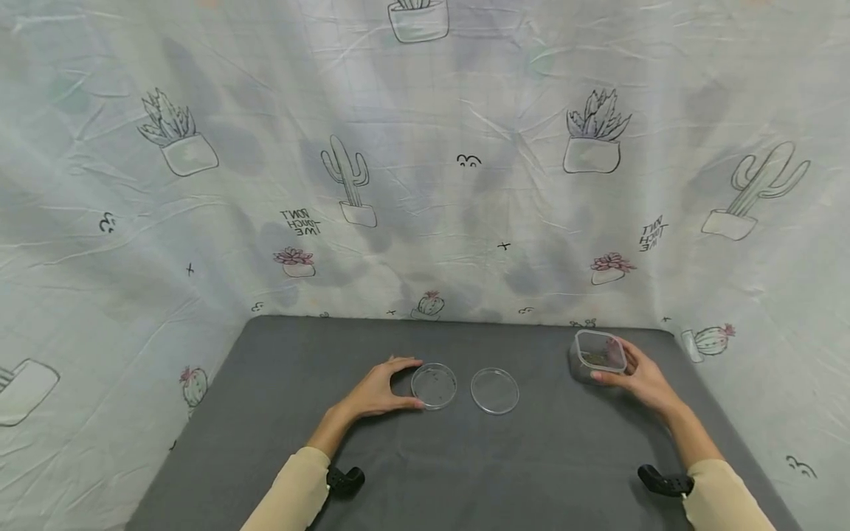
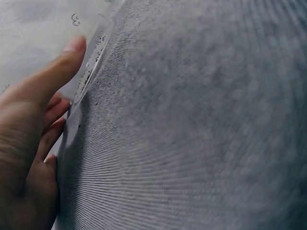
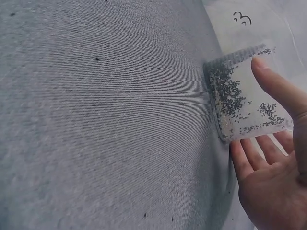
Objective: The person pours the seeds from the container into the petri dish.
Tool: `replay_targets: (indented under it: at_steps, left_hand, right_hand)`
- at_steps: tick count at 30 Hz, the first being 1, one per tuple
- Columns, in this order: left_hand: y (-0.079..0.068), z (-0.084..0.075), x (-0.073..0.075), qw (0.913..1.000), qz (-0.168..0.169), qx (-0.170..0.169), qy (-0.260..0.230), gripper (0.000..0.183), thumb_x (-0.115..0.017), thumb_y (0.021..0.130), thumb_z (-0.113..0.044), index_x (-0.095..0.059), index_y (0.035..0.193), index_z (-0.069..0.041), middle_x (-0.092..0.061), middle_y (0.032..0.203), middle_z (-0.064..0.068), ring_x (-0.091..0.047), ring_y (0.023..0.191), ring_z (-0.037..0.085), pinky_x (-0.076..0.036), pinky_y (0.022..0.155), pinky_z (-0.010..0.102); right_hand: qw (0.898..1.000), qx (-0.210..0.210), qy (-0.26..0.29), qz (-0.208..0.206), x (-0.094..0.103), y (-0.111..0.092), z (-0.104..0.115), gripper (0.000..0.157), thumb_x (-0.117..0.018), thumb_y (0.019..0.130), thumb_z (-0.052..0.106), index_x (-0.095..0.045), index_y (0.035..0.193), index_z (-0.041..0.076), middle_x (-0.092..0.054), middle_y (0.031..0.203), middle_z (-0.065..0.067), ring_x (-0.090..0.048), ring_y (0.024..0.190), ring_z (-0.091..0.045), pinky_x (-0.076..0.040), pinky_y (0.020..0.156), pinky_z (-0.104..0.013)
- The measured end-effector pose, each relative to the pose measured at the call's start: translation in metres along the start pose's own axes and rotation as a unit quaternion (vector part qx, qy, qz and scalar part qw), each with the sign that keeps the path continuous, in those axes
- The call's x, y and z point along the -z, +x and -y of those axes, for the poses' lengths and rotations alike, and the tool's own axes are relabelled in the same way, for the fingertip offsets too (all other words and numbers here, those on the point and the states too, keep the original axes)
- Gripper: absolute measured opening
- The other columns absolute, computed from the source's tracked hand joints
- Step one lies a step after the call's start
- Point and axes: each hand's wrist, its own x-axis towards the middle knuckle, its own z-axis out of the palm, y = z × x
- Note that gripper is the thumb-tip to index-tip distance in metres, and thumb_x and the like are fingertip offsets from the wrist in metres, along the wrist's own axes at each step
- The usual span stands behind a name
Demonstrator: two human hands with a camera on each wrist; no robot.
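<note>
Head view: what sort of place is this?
Likely a makeshift tabletop recording booth: a cactus-print curtain hangs behind and beside a grey-topped table, plus there are black wrist devices.

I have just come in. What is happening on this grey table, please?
A person's left hand holds the edge of a round clear dish with dark specks inside. The right hand grips a square clear container with dark grains inside. Between them, a second round clear dish or lid lies untouched on the grey tabletop.
</note>
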Motion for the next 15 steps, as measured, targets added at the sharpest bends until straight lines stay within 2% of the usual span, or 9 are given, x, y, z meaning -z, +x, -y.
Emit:
replay_targets:
  at_steps: [3,6,7,9,10,11,13,15]
  left_hand:
    - [0.0005,-0.0011,-0.0021,1.0000,-0.002,0.001,-0.001,0.081,-0.095,0.086,-0.034,-0.061,0.155,-0.008,-0.055,0.163,0.022,-0.040,0.159,0.051,-0.027,0.134,0.072]
    - [0.0010,-0.0016,-0.0036,1.0000,-0.002,0.001,-0.005,0.080,-0.095,0.086,-0.036,-0.062,0.154,-0.008,-0.054,0.163,0.024,-0.039,0.159,0.052,-0.027,0.133,0.073]
    - [0.0012,-0.0012,-0.0039,1.0000,-0.002,0.002,-0.004,0.079,-0.095,0.086,-0.036,-0.062,0.153,-0.008,-0.054,0.163,0.024,-0.039,0.159,0.052,-0.027,0.134,0.072]
    - [0.0015,-0.0003,-0.0043,1.0000,-0.004,0.002,-0.002,0.078,-0.095,0.086,-0.035,-0.063,0.153,-0.009,-0.055,0.163,0.023,-0.040,0.159,0.051,-0.027,0.134,0.072]
    - [0.0016,0.0003,-0.0044,1.0000,-0.006,0.000,0.001,0.078,-0.095,0.086,-0.035,-0.063,0.152,-0.009,-0.055,0.163,0.023,-0.041,0.159,0.051,-0.028,0.134,0.072]
    - [0.0017,0.0009,-0.0045,1.0000,-0.007,-0.001,0.003,0.078,-0.095,0.086,-0.034,-0.063,0.152,-0.009,-0.056,0.163,0.022,-0.041,0.159,0.051,-0.028,0.134,0.071]
    - [0.0016,0.0019,-0.0044,0.9999,-0.009,-0.001,0.007,0.077,-0.095,0.086,-0.034,-0.063,0.152,-0.010,-0.056,0.163,0.022,-0.041,0.159,0.051,-0.029,0.133,0.071]
    - [0.0014,0.0021,-0.0042,0.9999,-0.009,0.000,0.008,0.077,-0.095,0.086,-0.034,-0.063,0.152,-0.010,-0.056,0.163,0.022,-0.040,0.159,0.052,-0.029,0.133,0.072]
  right_hand:
    - [1.000,0.004,0.006,0.002,-0.0005,0.0026,-0.0017,0.111,-0.083,0.098,0.031,-0.008,0.175,0.002,-0.014,0.178,-0.035,-0.015,0.163,-0.061,-0.025,0.128,-0.078]
    - [1.000,0.006,0.003,-0.002,-0.0010,0.0037,-0.0025,0.108,-0.083,0.099,0.029,-0.012,0.174,0.001,-0.020,0.177,-0.035,-0.020,0.162,-0.061,-0.032,0.127,-0.075]
    - [1.000,0.006,-0.002,-0.005,-0.0011,0.0036,-0.0020,0.106,-0.083,0.099,0.030,-0.014,0.174,0.001,-0.024,0.176,-0.035,-0.023,0.161,-0.060,-0.040,0.127,-0.065]
    - [1.000,0.010,-0.009,-0.006,-0.0013,0.0039,-0.0016,0.104,-0.083,0.099,0.029,-0.016,0.173,0.000,-0.029,0.174,-0.034,-0.028,0.161,-0.058,-0.051,0.121,-0.038]
    - [1.000,0.011,-0.013,-0.008,-0.0014,0.0039,-0.0008,0.103,-0.083,0.099,0.030,-0.017,0.173,0.000,-0.032,0.174,-0.033,-0.030,0.160,-0.057,-0.053,0.114,-0.026]
    - [1.000,0.010,-0.016,-0.009,-0.0018,0.0040,-0.0002,0.102,-0.083,0.099,0.030,-0.018,0.173,0.001,-0.033,0.173,-0.031,-0.031,0.160,-0.056,-0.052,0.106,-0.018]
    - [1.000,0.012,-0.017,-0.009,-0.0027,0.0038,0.0011,0.102,-0.083,0.099,0.030,-0.018,0.173,0.000,-0.034,0.173,-0.031,-0.031,0.160,-0.056,-0.052,0.106,-0.018]
    - [1.000,0.014,-0.012,-0.007,-0.0037,0.0036,0.0022,0.102,-0.082,0.100,0.030,-0.017,0.173,0.000,-0.033,0.174,-0.032,-0.029,0.160,-0.057,-0.050,0.123,-0.039]
